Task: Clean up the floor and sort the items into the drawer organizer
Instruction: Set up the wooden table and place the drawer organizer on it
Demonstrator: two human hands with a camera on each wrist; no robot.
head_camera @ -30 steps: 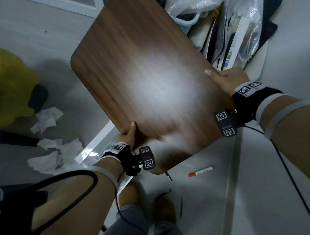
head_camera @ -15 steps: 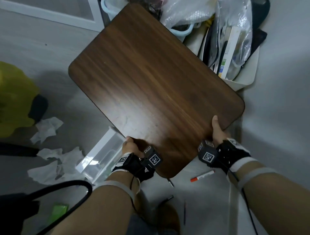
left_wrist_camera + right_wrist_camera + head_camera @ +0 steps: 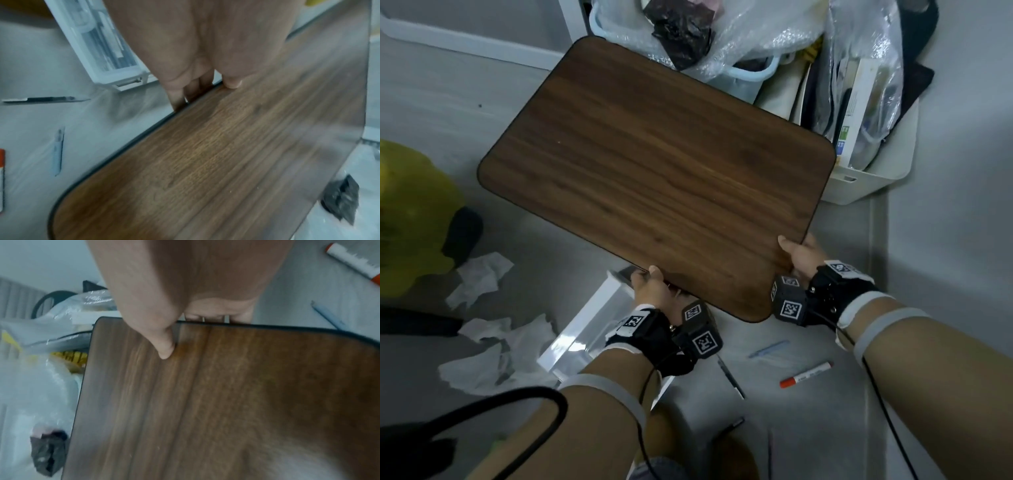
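Over the organizer (image 3: 585,329), both hands, left hand (image 3: 654,291) and right hand (image 3: 803,257), grip a board (image 3: 654,171); beside it lie tissues (image 3: 482,342) and a marker (image 3: 806,374).

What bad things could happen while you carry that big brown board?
Both the left hand and right hand grip only the near edge of the dark wood-grain board, so it might tip. It may bump the clear plastic bags beyond it. The red-capped white marker underfoot could cause a slip.
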